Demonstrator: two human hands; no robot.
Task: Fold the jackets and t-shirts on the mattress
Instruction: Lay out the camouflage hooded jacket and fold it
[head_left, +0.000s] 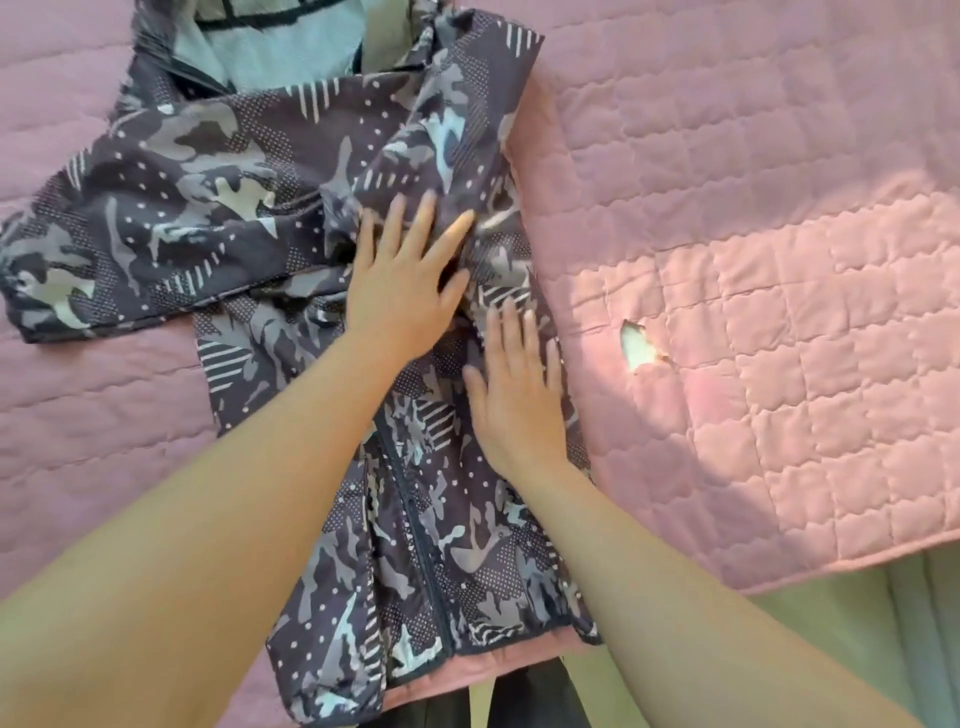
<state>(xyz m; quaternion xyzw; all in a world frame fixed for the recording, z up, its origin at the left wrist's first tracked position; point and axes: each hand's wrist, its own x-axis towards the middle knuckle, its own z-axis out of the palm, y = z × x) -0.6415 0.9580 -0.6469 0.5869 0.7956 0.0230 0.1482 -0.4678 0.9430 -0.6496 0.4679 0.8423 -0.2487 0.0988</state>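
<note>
Head view looks straight down on a dark camouflage-print jacket that lies front up across the middle of a pink quilted mattress cover. Its hem is at 6 o'clock and its pale blue inner lining shows at 12 o'clock. One sleeve stretches flat toward 9 o'clock. On the 3 o'clock side the fabric is bunched and folded inward over the chest. The zipper runs from the hem up toward the centre.

The left hand lies palm down on the chest of the jacket at the centre of the picture, fingers straight and spread, pointing toward 1 o'clock. The right hand presses flat just beside it at about 4 o'clock from it, fingers straight and close together, pointing toward 12 o'clock, near the jacket's 3 o'clock edge. Neither hand pinches any cloth.

A small torn hole shows in the cover toward 3 o'clock, apart from the jacket. A green sheet shows beyond the cover's edge at 5 o'clock.
</note>
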